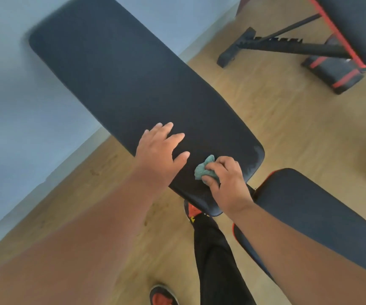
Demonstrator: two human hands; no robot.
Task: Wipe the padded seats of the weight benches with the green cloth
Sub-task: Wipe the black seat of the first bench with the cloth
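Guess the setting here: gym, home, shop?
Probably a small gym or home workout room. A long black padded bench with a separate seat pad stands on a wood-look floor, and a second, red-trimmed adjustable bench stands beyond. Which of the two it is, the view can't settle.

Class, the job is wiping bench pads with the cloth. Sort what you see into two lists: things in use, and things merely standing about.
In use:
green cloth
long back pad
right hand
left hand
seat pad

Standing about:
second bench
wooden floor
wall
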